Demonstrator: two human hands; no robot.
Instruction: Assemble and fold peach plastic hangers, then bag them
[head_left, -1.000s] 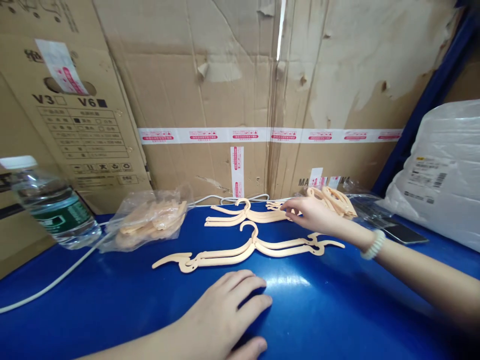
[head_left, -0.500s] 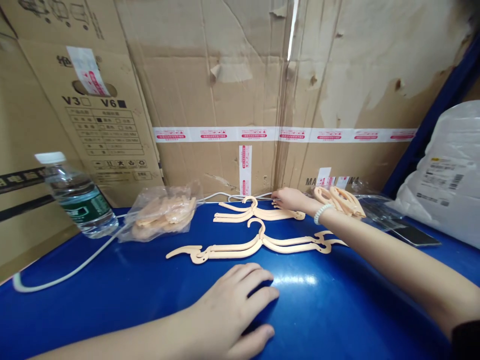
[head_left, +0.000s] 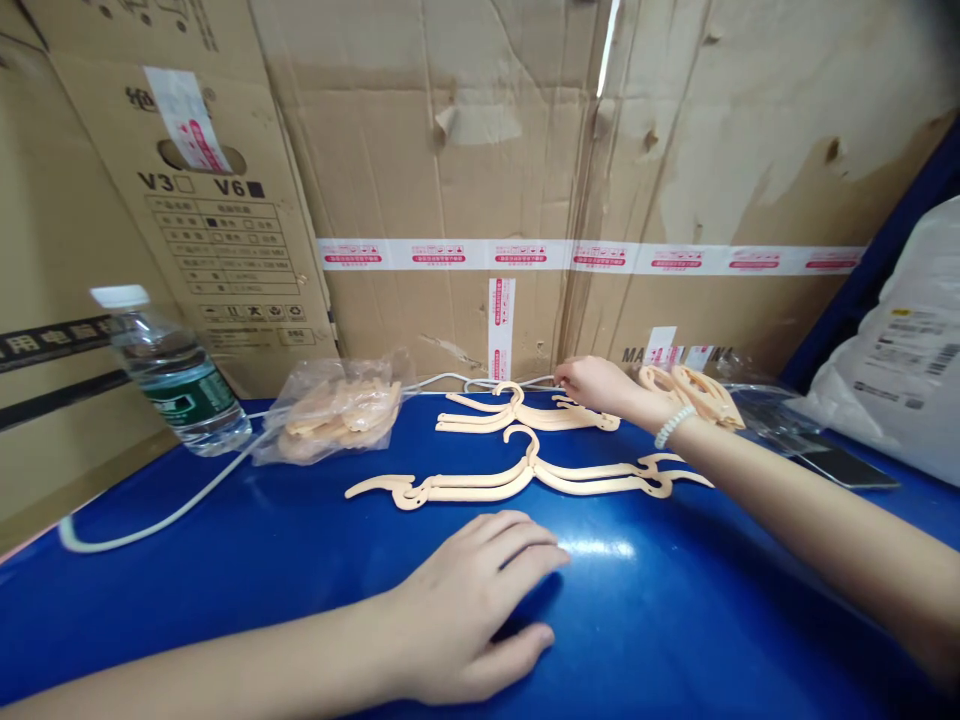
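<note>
Obs.: we take the long unfolded peach plastic hanger as reference. Just behind it lies a shorter folded peach plastic hanger. Our right hand reaches past the reference piece, fingers curled down at the folded hanger's right end, close to the white cable.

We cannot tell whether it actually pinches.

Judgement: grip the thin arm near its tip, lift flat, avoid snagging the cable.

Left hand lies in front of the reference hanger, palm down, fingers loosely spread on the glossy blue table, holding nothing. Right wrist low, forearm slanting across.
</note>
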